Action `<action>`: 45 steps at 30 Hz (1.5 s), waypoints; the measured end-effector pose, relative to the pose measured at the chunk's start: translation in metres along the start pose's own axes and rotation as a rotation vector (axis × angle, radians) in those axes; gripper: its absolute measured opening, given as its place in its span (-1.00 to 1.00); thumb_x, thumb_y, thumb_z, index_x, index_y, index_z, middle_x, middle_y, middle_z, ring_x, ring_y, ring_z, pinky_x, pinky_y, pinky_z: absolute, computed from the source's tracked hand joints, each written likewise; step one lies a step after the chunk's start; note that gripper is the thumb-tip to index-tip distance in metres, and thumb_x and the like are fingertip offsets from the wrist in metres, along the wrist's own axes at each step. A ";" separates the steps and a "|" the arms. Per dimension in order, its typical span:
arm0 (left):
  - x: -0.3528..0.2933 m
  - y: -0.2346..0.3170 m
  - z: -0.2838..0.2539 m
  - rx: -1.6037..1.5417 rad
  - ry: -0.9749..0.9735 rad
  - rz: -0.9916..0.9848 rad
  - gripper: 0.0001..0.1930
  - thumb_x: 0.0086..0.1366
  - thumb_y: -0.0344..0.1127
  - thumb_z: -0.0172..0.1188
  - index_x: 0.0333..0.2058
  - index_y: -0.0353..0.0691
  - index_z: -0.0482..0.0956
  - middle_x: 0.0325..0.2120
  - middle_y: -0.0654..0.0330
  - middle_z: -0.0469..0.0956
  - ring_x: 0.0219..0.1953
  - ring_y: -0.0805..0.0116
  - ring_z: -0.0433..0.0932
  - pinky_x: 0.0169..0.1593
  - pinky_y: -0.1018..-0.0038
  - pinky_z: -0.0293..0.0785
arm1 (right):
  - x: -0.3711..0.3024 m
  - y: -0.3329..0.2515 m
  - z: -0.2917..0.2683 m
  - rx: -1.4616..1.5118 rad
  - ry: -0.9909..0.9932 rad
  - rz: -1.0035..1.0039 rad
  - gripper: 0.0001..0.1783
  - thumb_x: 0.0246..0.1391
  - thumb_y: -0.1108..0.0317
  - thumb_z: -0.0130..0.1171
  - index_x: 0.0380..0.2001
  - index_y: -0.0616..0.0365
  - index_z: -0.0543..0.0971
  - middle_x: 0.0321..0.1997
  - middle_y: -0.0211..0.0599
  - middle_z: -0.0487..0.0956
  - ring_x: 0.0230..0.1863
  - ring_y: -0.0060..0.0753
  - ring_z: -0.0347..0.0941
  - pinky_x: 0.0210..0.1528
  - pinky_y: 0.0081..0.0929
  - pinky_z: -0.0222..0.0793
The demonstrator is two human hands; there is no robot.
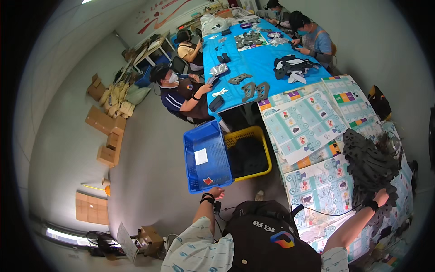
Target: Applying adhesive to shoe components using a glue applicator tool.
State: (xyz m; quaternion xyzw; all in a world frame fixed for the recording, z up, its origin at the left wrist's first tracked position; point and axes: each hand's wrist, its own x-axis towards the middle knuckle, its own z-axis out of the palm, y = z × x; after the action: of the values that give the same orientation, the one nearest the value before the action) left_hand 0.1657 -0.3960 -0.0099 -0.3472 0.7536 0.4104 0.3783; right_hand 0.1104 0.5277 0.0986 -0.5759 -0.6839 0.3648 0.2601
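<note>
Dark grey pieces (pixel 368 158) are heaped on the right-hand part of the work surface, on top of flat printed sheets (pixel 317 177) in white and pale teal. A matt, soft-looking surface is shown, with irregular curved edges; small holes are visible in several pieces, and the layers are overlapped and rumpled. The heap is elongated: its long axis is run from the far end, toward the blue-covered table (pixel 260 60), down to the near end, with the near end slanted slightly to the right. Individual pieces are pointed in mixed directions. The right hand (pixel 381 197) is placed on the near end of the heap, and its wrist is fitted with a black band (pixel 372 205). The left hand (pixel 218 193) is positioned well apart from the heap, at the near rim of a blue crate (pixel 195 138), in which a white paper (pixel 200 156) is laid. Because both hands are small in the view and the right fingers are partly lost against the dark material, it cannot be told how far either grip is closed or what is held. A yellow crate (pixel 268 158) is set between the blue crate and the printed sheets, and is filled with dark material (pixel 248 157).
</note>
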 end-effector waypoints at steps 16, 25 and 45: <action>0.017 0.014 0.014 0.144 -0.092 0.030 -0.67 0.50 0.06 0.12 -0.02 0.00 0.65 -0.25 0.38 0.75 -0.28 0.50 0.72 -0.25 0.45 0.55 | -0.021 0.015 -0.039 -0.134 0.050 -0.056 -0.54 0.22 0.12 0.22 -0.17 0.41 0.71 -0.28 -0.10 0.76 -0.45 -0.13 0.69 -0.47 -0.36 0.57; 0.019 0.010 0.017 0.103 -0.079 0.073 -0.66 0.47 0.03 0.14 0.00 -0.02 0.67 -0.23 0.33 0.76 -0.27 0.45 0.73 -0.23 0.46 0.56 | -0.082 -0.035 -0.077 0.150 0.131 0.136 -0.44 0.29 0.17 0.12 -0.01 0.63 0.56 -0.20 0.12 0.75 -0.40 -0.14 0.77 -0.27 -0.43 0.73; 0.030 -0.011 0.002 -0.090 -0.023 0.231 -0.66 0.49 -0.07 0.20 0.00 -0.21 0.64 -0.26 0.20 0.75 -0.31 0.41 0.73 -0.28 0.49 0.58 | -0.213 0.008 -0.050 0.318 -0.264 -0.171 -0.24 0.41 0.19 0.20 0.45 0.40 0.18 -0.18 -0.07 0.64 -0.59 -0.43 0.56 -0.70 -0.51 0.15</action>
State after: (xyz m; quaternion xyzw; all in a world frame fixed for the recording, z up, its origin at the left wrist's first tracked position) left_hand 0.1617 -0.4052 -0.0404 -0.2700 0.7649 0.4887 0.3212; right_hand 0.1967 0.3304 0.1355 -0.4147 -0.6922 0.5169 0.2858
